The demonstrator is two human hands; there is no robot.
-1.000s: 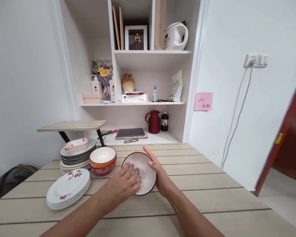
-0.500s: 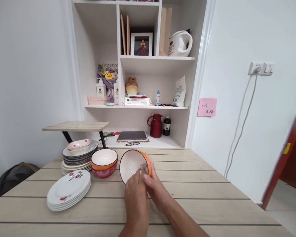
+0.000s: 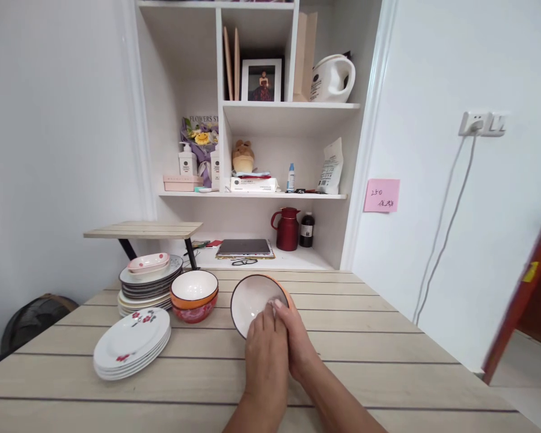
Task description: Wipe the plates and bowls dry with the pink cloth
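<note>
A bowl (image 3: 249,300) with a white inside, dark rim and orange outside is tilted towards the camera above the table. My right hand (image 3: 301,340) grips its right side, thumb near the rim. My left hand (image 3: 267,352) reaches over the near rim, fingers pressed together inside the bowl. A small whitish bit shows at its fingertips, too hidden to name. To the left, an orange bowl (image 3: 193,286) sits in a red patterned one (image 3: 196,314). Floral white plates (image 3: 130,340) are stacked in front of a taller plate stack (image 3: 151,288) topped by pink-spotted dishes (image 3: 148,263).
A small raised wooden stand (image 3: 144,230) is at the back left of the slatted table (image 3: 388,373). Behind, a white shelf unit (image 3: 293,106) holds a closed laptop (image 3: 244,247), glasses, a red jug (image 3: 287,230) and a dark bottle (image 3: 306,230).
The held bowl and both hands have shifted slightly right. The whole view has also moved a little. My left fingers are still inside the bowl, and the stacked dishes keep their places.
</note>
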